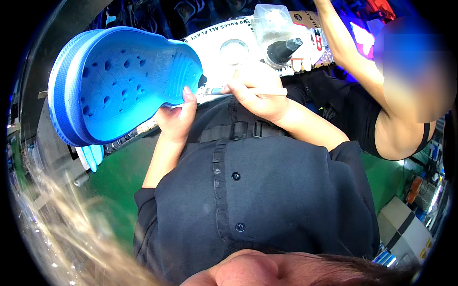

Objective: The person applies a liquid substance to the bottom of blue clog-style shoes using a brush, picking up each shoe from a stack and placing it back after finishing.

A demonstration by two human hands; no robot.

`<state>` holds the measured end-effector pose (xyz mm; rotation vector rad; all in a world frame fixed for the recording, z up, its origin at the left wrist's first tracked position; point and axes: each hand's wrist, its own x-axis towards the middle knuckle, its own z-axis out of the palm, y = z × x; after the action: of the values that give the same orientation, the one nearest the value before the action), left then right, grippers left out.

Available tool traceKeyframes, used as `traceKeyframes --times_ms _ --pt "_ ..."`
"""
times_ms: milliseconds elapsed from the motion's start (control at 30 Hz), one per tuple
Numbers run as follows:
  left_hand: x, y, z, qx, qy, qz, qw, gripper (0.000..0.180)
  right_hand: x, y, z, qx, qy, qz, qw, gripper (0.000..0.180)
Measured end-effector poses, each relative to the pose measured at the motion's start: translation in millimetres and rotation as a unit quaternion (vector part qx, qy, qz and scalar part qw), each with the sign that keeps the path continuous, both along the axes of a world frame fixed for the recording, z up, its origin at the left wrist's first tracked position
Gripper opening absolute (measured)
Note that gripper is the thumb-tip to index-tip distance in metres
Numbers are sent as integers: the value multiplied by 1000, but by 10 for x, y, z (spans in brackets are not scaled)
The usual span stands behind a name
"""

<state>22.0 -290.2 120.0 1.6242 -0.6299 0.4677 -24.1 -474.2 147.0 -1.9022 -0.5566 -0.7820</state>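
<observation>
The left hand (175, 117) grips one blue clog (121, 83) by its heel end, fingers curled around the edge with the thumb up against the sole. The clog is held in the air at the upper left, sole turned toward the camera, its tread and holes showing. The right hand (255, 93) is closed around one thin white stick (248, 90), pinching it between the fingers; the stick's tip points left, close to the clog's heel by a small dark spot there. The two hands are near each other, just above the person's chest.

Below the clog a second, paler blue piece (90, 156) pokes out; what it is cannot be told.

Behind the hands lies a white table (217, 62). On it stand one clear plastic box (273, 24), one black cone-shaped nozzle (284, 50) tilted beside it, and one round clear lid or dish (234, 50). Small red-handled tools (318, 39) lie at the table's right end; their count is unclear.

A second person in a black top (358, 109) sits at the right, one bare arm (341, 45) stretched up toward the table's far end.

The floor (119, 174) is green. Boxes and machinery crowd the lower right edge.
</observation>
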Motion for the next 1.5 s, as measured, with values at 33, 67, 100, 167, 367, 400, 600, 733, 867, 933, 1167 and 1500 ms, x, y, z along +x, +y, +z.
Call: traceKeyframes --times_ms 33,67,100,167,367,400,600,733,867,933,1167,1500 --pt "-8 -1 24 9 4 -5 1000 31 -12 -29 -9 1 9 1 1000 13" --pt "-16 -1 32 19 9 -10 1000 32 -22 -45 -16 2 18 2 1000 13" --pt "-21 1 14 18 11 -10 1000 32 -23 -32 -22 2 20 2 1000 13" --pt "-2 10 -5 15 -1 -4 1000 32 2 5 -13 25 19 -29 999 13" --pt "45 32 -15 40 -17 -10 999 32 22 -57 -7 -32 6 -21 999 13" --pt "43 29 -6 41 -17 -10 999 32 12 -71 -23 -31 6 -21 999 13" --pt "131 167 224 14 146 -21 989 44 -132 -183 -15 106 141 -53 983 20" --pt "183 257 779 -55 240 -162 956 58 -185 -297 -153 170 164 -106 966 17" --pt "253 150 1190 -109 363 -306 873 78 -231 -352 -91 167 189 -97 963 30" --pt "392 -78 1385 -84 344 -325 877 76 -239 -332 -106 217 201 -88 951 31" --pt "1548 -671 2179 -275 353 -386 807 40 -256 -326 -113 259 204 -56 943 28" --pt "738 376 -69 333 385 -111 853 66 -246 -470 -329 316 259 -34 912 26"
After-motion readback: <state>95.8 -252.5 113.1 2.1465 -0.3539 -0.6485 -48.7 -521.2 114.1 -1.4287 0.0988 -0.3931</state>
